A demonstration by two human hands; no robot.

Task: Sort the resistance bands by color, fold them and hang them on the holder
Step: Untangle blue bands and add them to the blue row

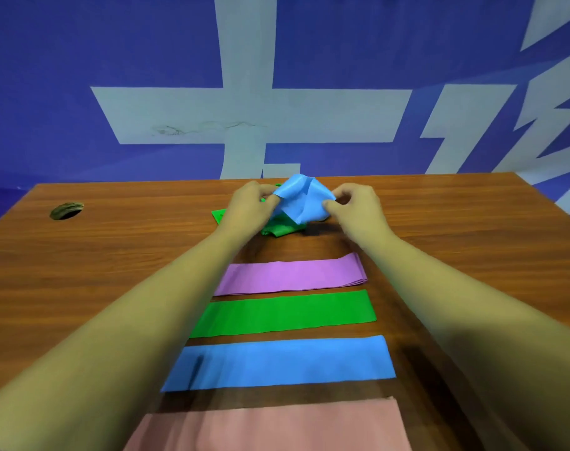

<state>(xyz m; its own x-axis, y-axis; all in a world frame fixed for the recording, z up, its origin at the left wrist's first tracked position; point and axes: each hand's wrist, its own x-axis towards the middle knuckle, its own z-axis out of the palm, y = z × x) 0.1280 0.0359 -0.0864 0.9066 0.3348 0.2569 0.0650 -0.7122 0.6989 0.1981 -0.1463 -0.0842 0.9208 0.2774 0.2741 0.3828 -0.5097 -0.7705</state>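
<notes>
Four folded bands [290, 276] lie sorted at centre; both hands, left hand [249, 203] and right hand [355, 206], pinch a crumpled blue band [301, 198]; green band [277, 227] unfolded, no holder visible.

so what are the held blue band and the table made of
Held blue band: seemingly thin latex or rubber sheet, matte; it crumples into soft folds between the left hand and right hand. Table: brown wood grain, probably laminate or veneer, with a slight sheen; solid wood is possible.
</notes>
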